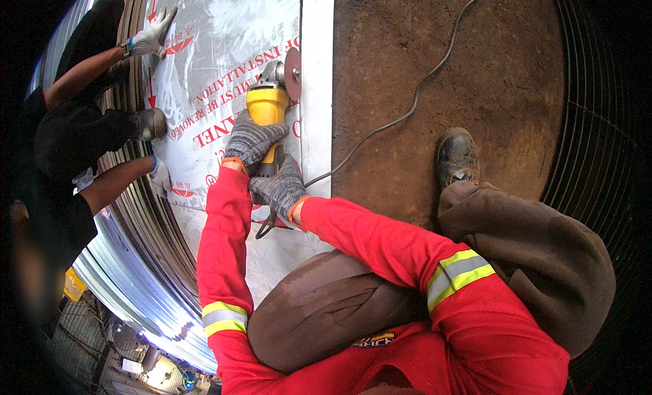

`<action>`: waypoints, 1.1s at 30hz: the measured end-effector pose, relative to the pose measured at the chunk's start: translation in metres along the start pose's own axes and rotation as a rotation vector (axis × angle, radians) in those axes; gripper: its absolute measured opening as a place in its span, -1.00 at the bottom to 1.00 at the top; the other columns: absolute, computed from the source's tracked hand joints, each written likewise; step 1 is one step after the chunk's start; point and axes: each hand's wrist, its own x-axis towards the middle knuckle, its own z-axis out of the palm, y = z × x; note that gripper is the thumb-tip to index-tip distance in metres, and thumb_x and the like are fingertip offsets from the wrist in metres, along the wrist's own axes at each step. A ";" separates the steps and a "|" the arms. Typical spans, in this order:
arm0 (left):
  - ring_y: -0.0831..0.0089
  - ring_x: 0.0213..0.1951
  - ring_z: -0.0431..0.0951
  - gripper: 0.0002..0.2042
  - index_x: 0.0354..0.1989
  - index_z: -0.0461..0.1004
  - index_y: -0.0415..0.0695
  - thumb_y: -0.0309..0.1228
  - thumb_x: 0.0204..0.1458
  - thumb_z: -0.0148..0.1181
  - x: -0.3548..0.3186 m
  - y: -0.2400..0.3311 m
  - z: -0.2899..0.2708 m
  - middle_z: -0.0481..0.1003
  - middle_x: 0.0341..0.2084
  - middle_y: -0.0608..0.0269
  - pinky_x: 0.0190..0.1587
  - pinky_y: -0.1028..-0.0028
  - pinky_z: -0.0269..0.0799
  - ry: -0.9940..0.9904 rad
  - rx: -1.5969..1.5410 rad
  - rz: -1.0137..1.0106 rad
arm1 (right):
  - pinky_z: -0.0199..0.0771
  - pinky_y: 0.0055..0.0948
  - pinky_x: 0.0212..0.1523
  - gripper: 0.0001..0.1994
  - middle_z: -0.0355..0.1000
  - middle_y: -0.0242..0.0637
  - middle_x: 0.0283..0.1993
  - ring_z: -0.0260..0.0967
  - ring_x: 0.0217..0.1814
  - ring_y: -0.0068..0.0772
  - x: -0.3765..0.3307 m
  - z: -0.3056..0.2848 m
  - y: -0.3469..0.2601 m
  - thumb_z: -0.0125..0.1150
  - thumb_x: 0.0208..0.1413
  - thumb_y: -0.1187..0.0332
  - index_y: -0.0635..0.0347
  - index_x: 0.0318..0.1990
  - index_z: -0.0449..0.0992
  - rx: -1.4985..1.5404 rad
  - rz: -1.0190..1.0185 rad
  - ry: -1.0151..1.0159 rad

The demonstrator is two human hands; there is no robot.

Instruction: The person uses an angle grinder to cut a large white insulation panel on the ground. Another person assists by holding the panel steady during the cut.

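A yellow angle grinder (267,104) with a reddish-brown disc (292,74) lies lengthwise in my two hands. My left hand (252,141), in a grey knit glove, wraps around its body just behind the yellow head. Lower down, my right hand (280,187), gloved alike, closes around the rear of the handle. The disc stands on edge over the border of a film-covered panel (204,28) printed in red, beside its pale edge strip (317,76). Whether the disc touches the panel I cannot tell.
A grey cord (415,99) runs across the brown floor (509,62) on the right. At the left, a co-worker's two white-gloved hands (153,35) and a shoe (151,124) rest on the panel. Stacked metal sheets (136,225) lie along the left. My boot (457,156) is on the floor.
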 end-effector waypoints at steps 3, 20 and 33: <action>0.39 -0.43 0.55 -0.54 -0.09 0.44 -0.21 -0.37 -0.23 0.41 0.001 -0.013 -0.002 0.54 -0.38 0.20 -0.34 0.37 0.53 0.001 0.010 -0.004 | 0.46 -0.29 0.07 -0.12 0.39 0.01 0.05 0.42 0.07 -0.16 -0.007 0.000 -0.009 0.49 -0.30 0.43 0.39 0.22 0.06 0.022 0.144 -0.070; 0.38 -0.39 0.55 -0.49 -0.05 0.43 -0.19 -0.39 -0.24 0.43 -0.015 -0.011 0.011 0.55 -0.33 0.23 -0.29 0.37 0.54 0.014 -0.065 0.003 | 0.52 -0.33 -0.07 -0.31 0.47 -0.13 -0.06 0.48 -0.07 -0.28 0.008 -0.001 0.050 0.43 -0.14 0.42 0.35 0.13 0.13 -0.132 -0.051 0.030; 0.33 -0.38 0.56 -0.46 -0.08 0.40 -0.26 -0.36 -0.29 0.46 -0.030 -0.012 0.009 0.53 -0.35 0.13 -0.30 0.35 0.54 -0.015 -0.078 -0.024 | 0.47 -0.34 0.01 -0.34 0.45 -0.14 -0.01 0.45 0.00 -0.30 -0.013 -0.001 0.034 0.40 -0.13 0.49 0.28 0.13 0.14 0.024 0.067 -0.052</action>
